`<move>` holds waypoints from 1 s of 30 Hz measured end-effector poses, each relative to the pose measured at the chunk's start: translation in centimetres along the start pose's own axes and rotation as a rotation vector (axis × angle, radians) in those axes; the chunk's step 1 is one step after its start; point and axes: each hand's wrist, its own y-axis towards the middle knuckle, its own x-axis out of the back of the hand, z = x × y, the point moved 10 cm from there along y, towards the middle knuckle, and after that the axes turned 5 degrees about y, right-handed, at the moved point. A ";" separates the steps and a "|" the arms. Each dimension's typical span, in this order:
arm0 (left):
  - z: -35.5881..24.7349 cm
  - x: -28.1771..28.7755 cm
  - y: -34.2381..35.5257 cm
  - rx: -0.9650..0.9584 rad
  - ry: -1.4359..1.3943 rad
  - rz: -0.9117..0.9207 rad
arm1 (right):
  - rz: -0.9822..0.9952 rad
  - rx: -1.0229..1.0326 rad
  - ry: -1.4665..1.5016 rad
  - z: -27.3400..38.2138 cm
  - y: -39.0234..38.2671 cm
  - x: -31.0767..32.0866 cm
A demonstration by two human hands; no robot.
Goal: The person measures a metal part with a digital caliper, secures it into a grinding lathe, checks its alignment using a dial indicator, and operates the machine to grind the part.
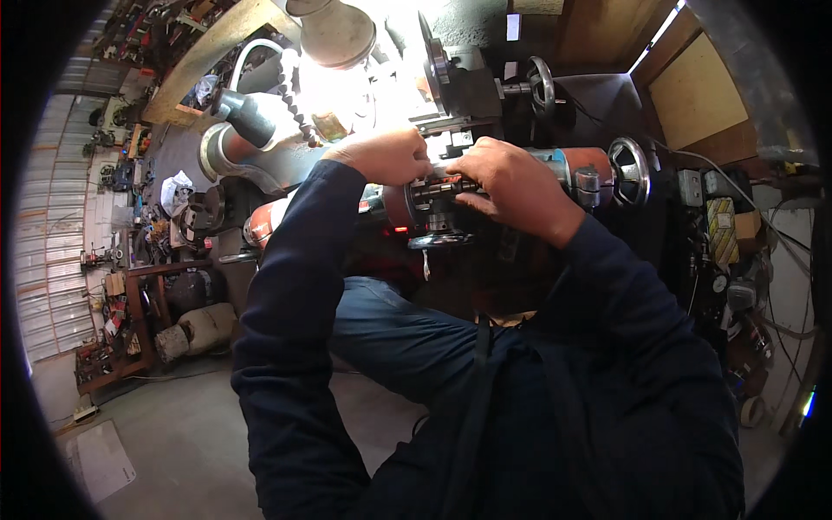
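Both my hands work close together over the middle of a machine with handwheels. My left hand (387,154) is closed, its fingers curled down against the metal; what they pinch is hidden beneath them. My right hand (517,180) has thumb and fingers closed around the end of a dark metal rod (445,188) that lies crosswise on the machine. Just below the rod sits a small handwheel (440,240) with a light crank handle (425,264) pointing toward me. A small metal block (461,139) shows between the hands, on the far side.
Chrome handwheels stand at the machine's right end (630,173) and farther back (542,87). A lamp shade (338,33) hangs above, its glare washing out the area beyond my left hand. Cluttered shelving runs along the left; a yellow box (722,230) and cables lie right.
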 end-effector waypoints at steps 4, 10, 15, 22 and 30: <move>0.6 -2.8 0.6 -0.187 0.231 -0.043 | -0.017 -0.006 0.030 0.2 0.1 0.3; 0.4 -3.3 0.7 -0.181 0.194 -0.101 | 0.017 0.009 -0.015 0.3 -0.2 0.1; 0.5 -2.2 0.2 -0.169 0.039 -0.228 | -0.015 -0.005 0.005 0.4 0.0 0.4; -0.1 3.3 -6.4 0.172 -0.365 -0.812 | 0.021 0.000 -0.021 0.6 0.2 0.3; 2.2 -7.6 -13.5 0.300 -0.890 -1.384 | 0.001 0.013 0.078 0.9 0.4 0.5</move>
